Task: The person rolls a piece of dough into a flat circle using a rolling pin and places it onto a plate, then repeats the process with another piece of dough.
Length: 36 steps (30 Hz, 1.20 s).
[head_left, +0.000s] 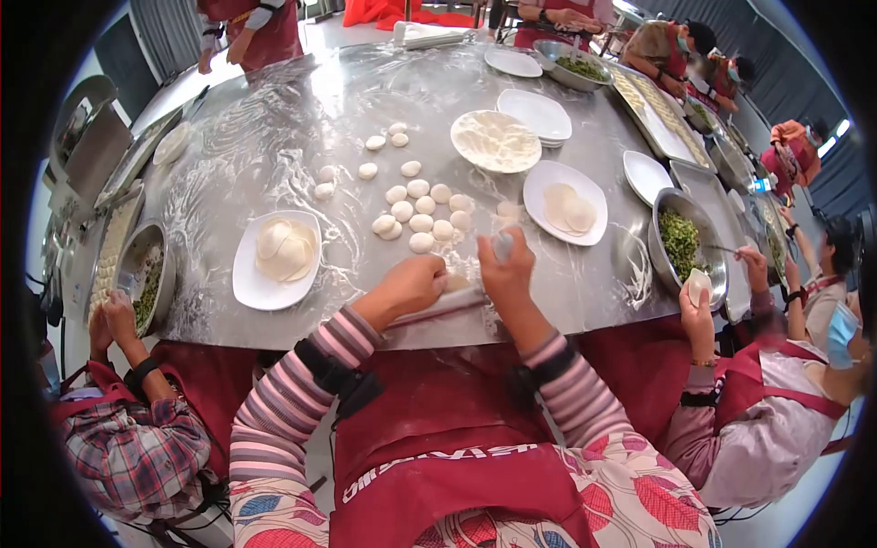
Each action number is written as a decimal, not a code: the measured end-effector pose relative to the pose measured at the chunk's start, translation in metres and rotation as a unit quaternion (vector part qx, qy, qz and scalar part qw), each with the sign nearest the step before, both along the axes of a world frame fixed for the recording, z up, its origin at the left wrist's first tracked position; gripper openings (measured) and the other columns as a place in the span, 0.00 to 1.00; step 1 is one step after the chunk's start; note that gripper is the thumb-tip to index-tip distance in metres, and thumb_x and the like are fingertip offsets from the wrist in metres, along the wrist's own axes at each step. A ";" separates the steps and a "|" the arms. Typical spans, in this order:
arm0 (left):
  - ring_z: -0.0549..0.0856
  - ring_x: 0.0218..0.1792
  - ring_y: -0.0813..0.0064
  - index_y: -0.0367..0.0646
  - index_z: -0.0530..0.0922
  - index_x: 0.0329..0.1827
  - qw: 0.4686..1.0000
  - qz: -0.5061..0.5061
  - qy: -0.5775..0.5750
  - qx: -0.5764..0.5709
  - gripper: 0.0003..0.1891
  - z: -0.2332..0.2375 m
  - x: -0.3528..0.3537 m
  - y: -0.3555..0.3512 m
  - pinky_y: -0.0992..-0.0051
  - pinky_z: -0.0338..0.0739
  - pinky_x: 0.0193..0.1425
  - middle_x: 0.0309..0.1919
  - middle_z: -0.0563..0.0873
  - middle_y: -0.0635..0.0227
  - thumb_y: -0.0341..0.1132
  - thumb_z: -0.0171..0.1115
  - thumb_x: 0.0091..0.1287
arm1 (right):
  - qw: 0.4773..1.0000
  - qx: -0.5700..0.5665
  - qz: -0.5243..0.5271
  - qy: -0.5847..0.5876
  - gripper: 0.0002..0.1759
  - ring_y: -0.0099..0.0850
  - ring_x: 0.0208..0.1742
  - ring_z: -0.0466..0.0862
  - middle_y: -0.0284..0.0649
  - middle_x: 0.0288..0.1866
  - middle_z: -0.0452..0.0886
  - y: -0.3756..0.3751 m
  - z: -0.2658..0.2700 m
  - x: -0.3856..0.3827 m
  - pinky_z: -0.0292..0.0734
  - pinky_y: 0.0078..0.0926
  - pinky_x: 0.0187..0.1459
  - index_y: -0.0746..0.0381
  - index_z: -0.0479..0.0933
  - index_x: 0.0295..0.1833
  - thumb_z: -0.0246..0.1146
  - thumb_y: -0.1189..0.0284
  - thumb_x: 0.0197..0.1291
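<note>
My left hand (416,285) is closed at the front edge of the table, its fingers pinching a small piece of dough (455,284). Beside it, my right hand (509,272) is closed in a fist and blurred by motion. A pale, rounded end shows above that fist and looks like part of a rolling pin (501,245). Several floured dough balls (421,205) lie just beyond my hands. Left of them, a white square plate (248,290) holds a stack of round wrappers (286,247). Another white plate (592,194) to the right carries a few flat wrappers (570,209).
A floured dish (496,142) and stacked white plates (539,111) stand farther back. At right, a co-worker's hand holds a wrapper (700,286) beside a steel bowl (661,265) of green filling. Another person works at a bowl (164,283) on the left. Trays line both sides.
</note>
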<state>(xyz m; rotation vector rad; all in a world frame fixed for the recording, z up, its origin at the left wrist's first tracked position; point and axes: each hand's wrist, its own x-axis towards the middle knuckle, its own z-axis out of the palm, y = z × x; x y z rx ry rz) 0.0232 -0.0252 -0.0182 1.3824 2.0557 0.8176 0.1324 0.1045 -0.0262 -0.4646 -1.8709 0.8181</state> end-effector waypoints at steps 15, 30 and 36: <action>0.80 0.31 0.56 0.35 0.77 0.34 0.999 0.040 0.031 -0.009 0.11 -0.003 -0.006 0.003 0.64 0.72 0.37 0.27 0.81 0.52 0.35 0.57 0.56 | 1.000 0.013 -0.011 -0.007 0.13 0.47 0.20 0.77 0.47 0.19 0.74 0.004 0.002 -0.013 0.71 0.38 0.22 0.64 0.69 0.37 0.66 0.75 0.49; 0.81 0.37 0.51 0.38 0.78 0.35 0.998 0.039 0.049 -0.026 0.13 -0.017 -0.005 -0.006 0.58 0.73 0.41 0.34 0.82 0.48 0.39 0.60 0.52 | 1.000 0.006 0.021 0.012 0.07 0.35 0.24 0.74 0.42 0.24 0.75 0.002 -0.015 0.008 0.70 0.33 0.27 0.65 0.70 0.32 0.62 0.77 0.51; 0.82 0.38 0.58 0.34 0.77 0.40 0.978 0.130 -0.047 0.153 0.17 0.003 -0.011 -0.073 0.62 0.73 0.45 0.34 0.83 0.54 0.38 0.63 0.52 | 0.989 -0.142 0.048 -0.004 0.10 0.26 0.17 0.72 0.36 0.18 0.70 -0.019 -0.031 0.061 0.68 0.24 0.22 0.62 0.68 0.30 0.64 0.79 0.48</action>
